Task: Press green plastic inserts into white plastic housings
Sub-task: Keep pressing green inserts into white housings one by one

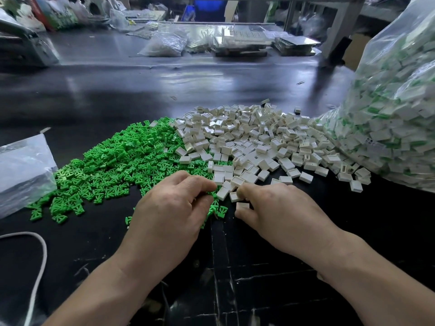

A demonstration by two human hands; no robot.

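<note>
A glossy black worktable (117,90) runs across the room, scratched pale along its near edge. At the left lies a crumpled clear plastic bag (21,170) and, nearer, a thin white cord (40,260) curves off the edge. Along the far side sit a clear bag of pale small parts (164,44) and a stack of flat metal trays (240,41) – behind them a blue plastic crate (209,9). A brown cardboard box (353,50) stands by a grey post (339,31).

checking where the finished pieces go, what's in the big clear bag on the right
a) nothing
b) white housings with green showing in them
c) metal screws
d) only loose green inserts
b: the clear bag is packed with white housings, many with green showing in them.
</note>
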